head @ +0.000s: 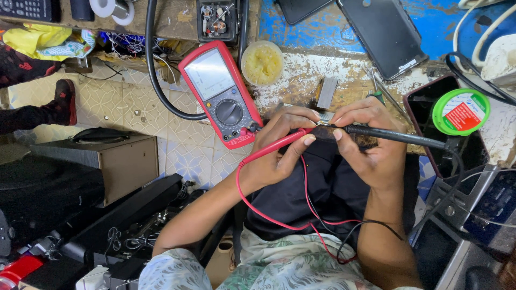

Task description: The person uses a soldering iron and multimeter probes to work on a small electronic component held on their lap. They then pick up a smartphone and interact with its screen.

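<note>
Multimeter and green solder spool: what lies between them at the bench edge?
In the head view, between the multimeter and green solder spool: both hands, left with the red probe, right with the black probe.

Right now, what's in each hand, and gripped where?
Left hand pinches the red probe near its tip end. Right hand holds the black probe near its front, both tips meeting at a small part that the fingers steady.

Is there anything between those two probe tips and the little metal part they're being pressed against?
Nothing visible. The left hand holds the red probe and the right hand the black probe; both tips meet at the small metal part, partly hidden by fingertips.
</note>
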